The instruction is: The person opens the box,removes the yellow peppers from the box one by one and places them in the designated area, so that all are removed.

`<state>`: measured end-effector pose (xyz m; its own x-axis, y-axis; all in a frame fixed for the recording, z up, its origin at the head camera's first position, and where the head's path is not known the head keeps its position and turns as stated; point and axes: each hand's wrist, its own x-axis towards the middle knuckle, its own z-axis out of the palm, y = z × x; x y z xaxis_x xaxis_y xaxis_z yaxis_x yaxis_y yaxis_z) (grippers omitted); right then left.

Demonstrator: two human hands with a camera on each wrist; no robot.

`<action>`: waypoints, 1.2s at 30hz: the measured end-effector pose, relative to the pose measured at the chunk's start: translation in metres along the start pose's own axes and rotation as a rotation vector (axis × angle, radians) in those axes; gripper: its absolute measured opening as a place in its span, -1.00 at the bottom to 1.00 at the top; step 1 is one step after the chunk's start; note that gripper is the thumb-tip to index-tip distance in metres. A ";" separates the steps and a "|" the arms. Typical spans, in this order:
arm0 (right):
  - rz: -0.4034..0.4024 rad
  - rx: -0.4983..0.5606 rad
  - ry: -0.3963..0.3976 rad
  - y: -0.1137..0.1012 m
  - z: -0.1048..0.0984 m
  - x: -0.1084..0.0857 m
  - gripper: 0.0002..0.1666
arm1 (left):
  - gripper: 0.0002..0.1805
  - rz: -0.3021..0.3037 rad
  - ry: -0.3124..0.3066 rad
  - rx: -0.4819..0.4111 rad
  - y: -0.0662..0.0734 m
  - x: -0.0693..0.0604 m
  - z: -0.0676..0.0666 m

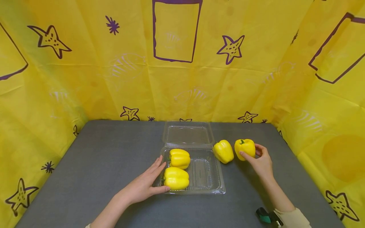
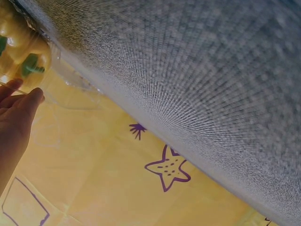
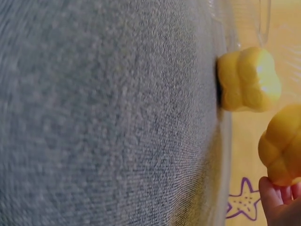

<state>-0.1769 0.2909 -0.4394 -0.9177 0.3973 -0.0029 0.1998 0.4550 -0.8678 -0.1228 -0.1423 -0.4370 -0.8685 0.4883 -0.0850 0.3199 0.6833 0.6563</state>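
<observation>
In the head view, my right hand [image 1: 261, 161] grips a yellow bell pepper [image 1: 246, 148] between thumb and fingers, its green stem upward. The right wrist view shows this pepper [image 3: 284, 143] raised off the table. Just left of it, another yellow bell pepper [image 1: 223, 152] sits on the table against the right side of a clear plastic clamshell container [image 1: 220, 182]. Two more bell peppers, one behind [image 1: 180, 159] and one in front [image 1: 176, 179], lie on their sides in the container's left half. My left hand [image 1: 145, 182] rests at the container's left edge, fingers extended, thumb by its near corner.
The container's transparent lid [image 1: 188, 134] lies folded back flat toward the far table edge. A grey cloth covers the table [image 1: 108, 152]. Yellow patterned fabric [image 1: 188, 79] hangs behind and on both sides. A dark device strap [image 1: 266, 217] is at the right wrist.
</observation>
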 end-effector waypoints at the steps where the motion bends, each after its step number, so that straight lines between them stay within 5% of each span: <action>1: 0.005 -0.001 0.001 0.001 0.000 0.001 0.01 | 0.08 0.000 0.001 -0.002 0.000 0.000 0.000; 36: -0.020 -0.156 0.008 0.017 0.013 0.023 0.03 | 0.09 -0.009 -0.009 -0.005 -0.002 0.001 0.001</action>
<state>-0.1995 0.2973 -0.4612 -0.9194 0.3929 0.0181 0.2330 0.5811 -0.7798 -0.1243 -0.1426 -0.4389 -0.8680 0.4869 -0.0975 0.3101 0.6849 0.6593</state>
